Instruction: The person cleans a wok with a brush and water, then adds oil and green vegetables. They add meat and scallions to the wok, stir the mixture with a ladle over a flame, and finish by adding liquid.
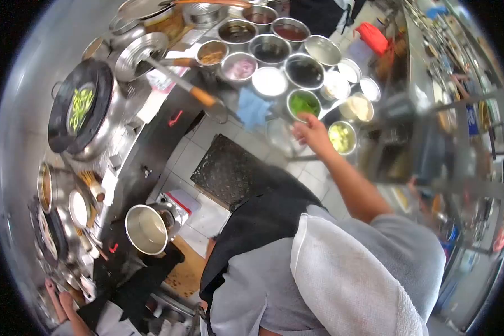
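My right hand [311,133] reaches out beside the near rim of a metal bowl of chopped greens [303,103]. Its fingers are loosely bent and somewhat apart, and nothing shows between them. Close by, to the right of the hand, stands a bowl of pale green chopped pieces [342,138]. A blue cloth [254,108] lies to the left of the greens. Above the greens is a bowl of dark liquid [304,71]. My left hand is out of sight behind my body and apron [263,210].
At left, a wok [57,115] with green pepper strips sits on the range. A ladle [179,82] with a wooden handle juts over the stove edge. A large pot [146,229] stands low down. Another person's hands [59,297] are at bottom left. Shelving [465,145] lines the right.
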Available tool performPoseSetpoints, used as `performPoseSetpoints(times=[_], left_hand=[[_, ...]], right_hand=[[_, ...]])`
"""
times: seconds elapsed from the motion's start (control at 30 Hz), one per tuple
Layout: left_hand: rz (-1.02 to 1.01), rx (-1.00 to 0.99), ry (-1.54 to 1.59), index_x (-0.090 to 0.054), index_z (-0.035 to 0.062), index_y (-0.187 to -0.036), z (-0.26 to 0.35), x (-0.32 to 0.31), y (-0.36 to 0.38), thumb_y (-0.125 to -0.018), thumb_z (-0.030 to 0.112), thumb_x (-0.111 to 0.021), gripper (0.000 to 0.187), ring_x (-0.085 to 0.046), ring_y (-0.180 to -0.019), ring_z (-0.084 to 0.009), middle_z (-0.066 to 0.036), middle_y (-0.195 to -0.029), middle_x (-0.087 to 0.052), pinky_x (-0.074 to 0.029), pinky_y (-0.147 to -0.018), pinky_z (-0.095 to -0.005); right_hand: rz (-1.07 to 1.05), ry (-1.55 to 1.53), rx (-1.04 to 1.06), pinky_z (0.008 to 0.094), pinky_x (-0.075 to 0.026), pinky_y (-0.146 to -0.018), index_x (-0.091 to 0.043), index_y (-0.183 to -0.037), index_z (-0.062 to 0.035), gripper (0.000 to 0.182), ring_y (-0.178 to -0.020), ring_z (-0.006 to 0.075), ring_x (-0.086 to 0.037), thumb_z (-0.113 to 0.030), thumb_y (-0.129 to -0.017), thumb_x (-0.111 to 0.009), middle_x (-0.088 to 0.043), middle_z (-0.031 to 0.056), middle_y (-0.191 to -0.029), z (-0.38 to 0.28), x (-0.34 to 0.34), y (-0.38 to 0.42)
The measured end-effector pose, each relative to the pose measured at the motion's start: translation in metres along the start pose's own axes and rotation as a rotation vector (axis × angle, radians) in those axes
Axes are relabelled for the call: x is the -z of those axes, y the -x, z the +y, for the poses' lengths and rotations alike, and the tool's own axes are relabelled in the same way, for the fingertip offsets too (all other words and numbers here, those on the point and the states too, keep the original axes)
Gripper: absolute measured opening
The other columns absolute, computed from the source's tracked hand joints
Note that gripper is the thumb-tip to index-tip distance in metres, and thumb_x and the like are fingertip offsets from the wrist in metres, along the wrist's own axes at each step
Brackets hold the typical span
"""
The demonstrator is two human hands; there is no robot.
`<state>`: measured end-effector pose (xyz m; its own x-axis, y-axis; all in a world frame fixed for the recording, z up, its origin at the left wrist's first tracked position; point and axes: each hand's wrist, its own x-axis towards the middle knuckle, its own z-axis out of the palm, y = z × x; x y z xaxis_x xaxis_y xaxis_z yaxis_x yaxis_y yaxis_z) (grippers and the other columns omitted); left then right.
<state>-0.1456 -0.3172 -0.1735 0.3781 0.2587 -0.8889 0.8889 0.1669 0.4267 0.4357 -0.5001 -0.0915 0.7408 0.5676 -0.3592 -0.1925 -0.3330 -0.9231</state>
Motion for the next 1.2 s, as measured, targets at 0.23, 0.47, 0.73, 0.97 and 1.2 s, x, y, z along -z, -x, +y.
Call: performPoseSetpoints(times=[0.23, 0.47, 0.73, 0.97, 1.2], left_hand=[[0.048, 0.021, -0.066, -0.061, 0.0027, -0.082, 0.039, 0.003, -0.045, -0.075, 0.021, -0.068, 0.021, -0.057, -0.068, -0.0203, -0.008, -0.081, -0.061, -0.046, -0.061, -0.0296], [0.143, 0.079, 0.047, -0.061, 0.0013, -0.086, 0.052, -0.052, -0.045, -0.074, 0.020, -0.068, 0.023, -0.058, -0.070, -0.0203, -0.009, -0.082, -0.062, -0.047, -0.062, -0.0303], [0.222, 0.148, 0.181, -0.062, -0.0003, -0.089, 0.059, -0.107, -0.046, -0.073, 0.020, -0.067, 0.026, -0.059, -0.072, -0.0204, -0.010, -0.083, -0.063, -0.048, -0.064, -0.0311], [0.246, 0.141, 0.194, -0.062, -0.0017, -0.093, 0.075, -0.103, -0.072, -0.073, 0.019, -0.067, 0.029, -0.060, -0.073, -0.0205, -0.011, -0.084, -0.064, -0.048, -0.065, -0.0318], [0.277, 0.117, 0.355, -0.063, -0.0031, -0.096, 0.072, -0.143, -0.106, -0.072, 0.019, -0.066, 0.032, -0.061, -0.075, -0.0205, -0.012, -0.085, -0.065, -0.049, -0.066, -0.0325]], right_hand=[[0.122, 0.107, 0.292, 0.0327, -0.048, -0.061, -0.046, -0.130, -0.0009, 0.055, -0.065, 0.0182, -0.060, -0.021, -0.084, -0.066, -0.064, 0.0120, -0.082, -0.050, -0.017, -0.081], [0.021, 0.802, 0.450, 0.0444, -0.049, -0.081, -0.066, -0.104, -0.0056, 0.026, -0.088, 0.0382, -0.062, -0.025, -0.091, -0.055, -0.066, 0.0173, -0.094, -0.068, -0.030, -0.142], [0.135, 0.335, 0.704, 0.0358, -0.050, -0.074, -0.067, -0.097, -0.0032, 0.022, -0.083, 0.0304, -0.065, -0.021, -0.092, -0.055, -0.067, 0.0152, -0.091, -0.075, 0.008, -0.134], [0.086, 0.052, 0.312, 0.0260, -0.045, -0.053, -0.065, -0.100, -0.0011, 0.024, -0.056, 0.0101, -0.058, -0.022, -0.092, -0.056, -0.066, 0.0091, -0.083, -0.050, 0.000, -0.147], [0.225, -0.505, -0.017, 0.0276, -0.048, -0.054, -0.062, -0.108, -0.0035, 0.027, -0.062, 0.0137, -0.057, -0.024, -0.090, -0.058, -0.065, 0.0096, -0.091, -0.055, 0.039, -0.147]])
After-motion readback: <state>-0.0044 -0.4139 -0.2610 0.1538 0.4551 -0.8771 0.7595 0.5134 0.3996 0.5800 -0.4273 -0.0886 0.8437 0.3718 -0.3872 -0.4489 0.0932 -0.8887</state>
